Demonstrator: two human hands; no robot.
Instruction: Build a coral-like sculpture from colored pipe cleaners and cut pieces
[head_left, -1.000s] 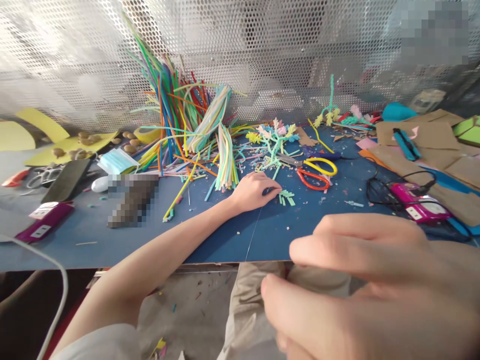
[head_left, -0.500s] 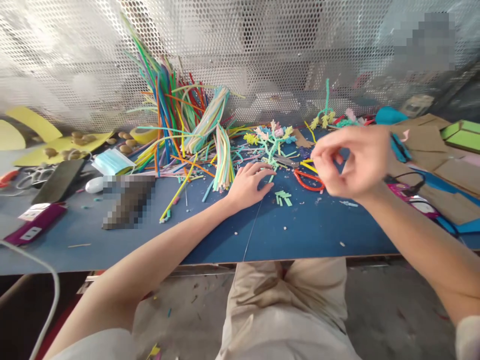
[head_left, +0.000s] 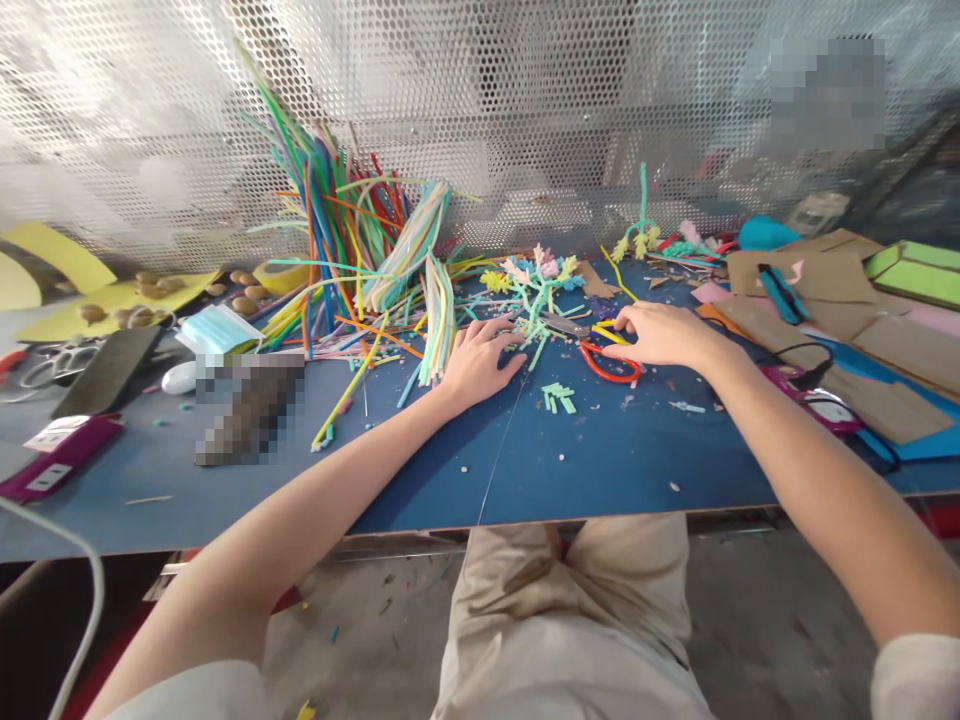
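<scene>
My left hand lies on the blue table with its fingers spread, holding nothing. Its fingertips are close to the base of a pipe-cleaner flower sprig with mint stems and pink, yellow and blue tips. A bundle of pastel pipe cleaners is just left of that hand. My right hand has its thumb and fingers closed on the yellow handle of a pair of scissors. The other handle is a red loop, and the blades point left toward the sprig. Short cut green pieces lie between my hands.
Many long coloured pipe cleaners stand at the back against a perforated metal screen. Cardboard sheets and a magenta device with a cable are on the right. A face mask and a dark phone-like slab lie left.
My right hand has come down from the air onto the scissors and closed on the yellow handle. My left hand stays in nearly the same place.
</scene>
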